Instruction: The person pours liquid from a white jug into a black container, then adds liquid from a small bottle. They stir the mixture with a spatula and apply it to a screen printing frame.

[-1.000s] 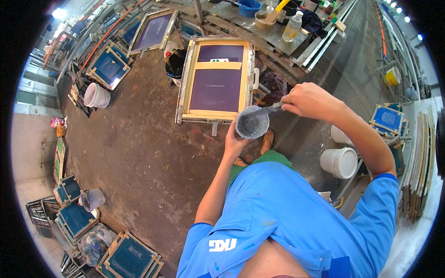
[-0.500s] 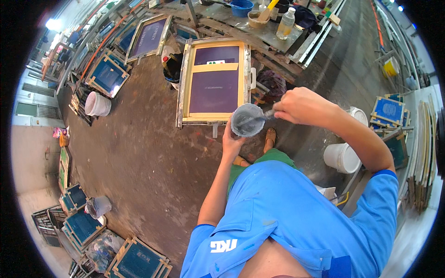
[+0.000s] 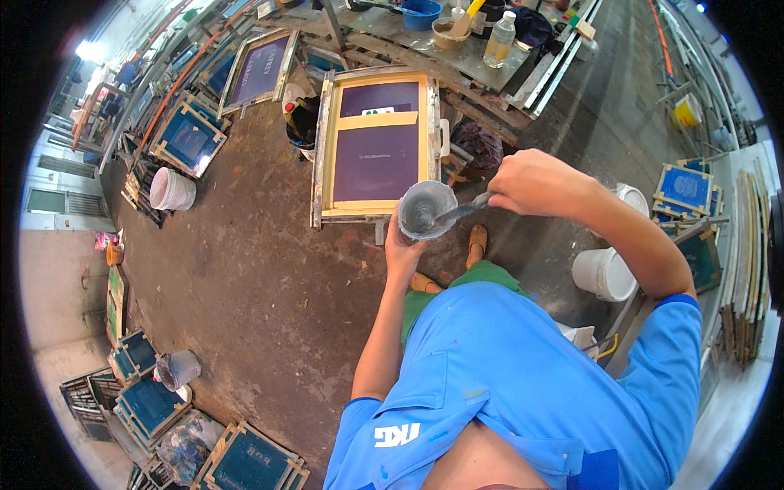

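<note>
My left hand [image 3: 401, 247] is closed round the side of a small round tub [image 3: 425, 198], its inside coated with grey paste or ink. My right hand [image 3: 531, 184] grips the handle of a grey-smeared stirring stick [image 3: 468, 209], whose lower end dips into the tub. What shape that end has is hidden in the grey paste. Just beyond the tub lies a printing screen [image 3: 377, 155] with a purple mesh, a wooden frame and tan tape along its edges.
A workbench [image 3: 482, 72] at the top bears a blue bowl [image 3: 421, 11], a brown bowl [image 3: 450, 34] and a clear bottle [image 3: 500, 41]. White buckets stand at the right [image 3: 604, 275] and left [image 3: 172, 189]. Framed screens [image 3: 249, 461] lean at lower left.
The stirring stick has swung lower, and its end now shows inside the tub. The tub has shifted slightly left and is tipped a little differently. Both hands keep their hold.
</note>
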Demonstrator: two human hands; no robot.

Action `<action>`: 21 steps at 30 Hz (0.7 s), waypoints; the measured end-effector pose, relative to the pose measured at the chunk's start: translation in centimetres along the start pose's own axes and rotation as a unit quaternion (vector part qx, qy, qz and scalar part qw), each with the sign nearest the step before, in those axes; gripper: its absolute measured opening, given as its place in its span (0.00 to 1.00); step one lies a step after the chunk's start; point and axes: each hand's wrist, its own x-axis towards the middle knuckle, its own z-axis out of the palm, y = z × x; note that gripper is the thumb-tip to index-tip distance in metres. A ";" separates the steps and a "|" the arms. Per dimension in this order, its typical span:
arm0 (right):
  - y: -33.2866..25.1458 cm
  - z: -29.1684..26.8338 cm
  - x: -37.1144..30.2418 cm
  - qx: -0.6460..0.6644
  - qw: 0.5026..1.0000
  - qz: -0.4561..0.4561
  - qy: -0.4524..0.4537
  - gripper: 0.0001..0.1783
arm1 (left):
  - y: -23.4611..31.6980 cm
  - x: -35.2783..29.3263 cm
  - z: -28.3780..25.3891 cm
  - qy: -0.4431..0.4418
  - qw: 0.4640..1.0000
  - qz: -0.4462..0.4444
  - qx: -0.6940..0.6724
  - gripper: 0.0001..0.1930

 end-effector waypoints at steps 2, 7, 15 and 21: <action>-0.2 0.3 0.3 0.017 1.000 -0.011 0.018 0.16 | -0.2 0.0 -0.1 -0.006 1.000 0.005 0.025 0.47; 0.2 0.4 0.6 -0.024 0.999 0.031 0.028 0.15 | 0.0 -0.1 -0.6 0.006 0.999 0.015 0.051 0.48; 0.0 1.1 1.2 -0.015 0.996 0.017 0.082 0.16 | -0.3 0.1 -1.3 0.007 0.999 0.011 0.033 0.46; -0.6 1.1 1.8 0.044 0.996 -0.003 0.073 0.16 | -0.3 0.3 -1.6 -0.009 0.999 0.002 0.035 0.46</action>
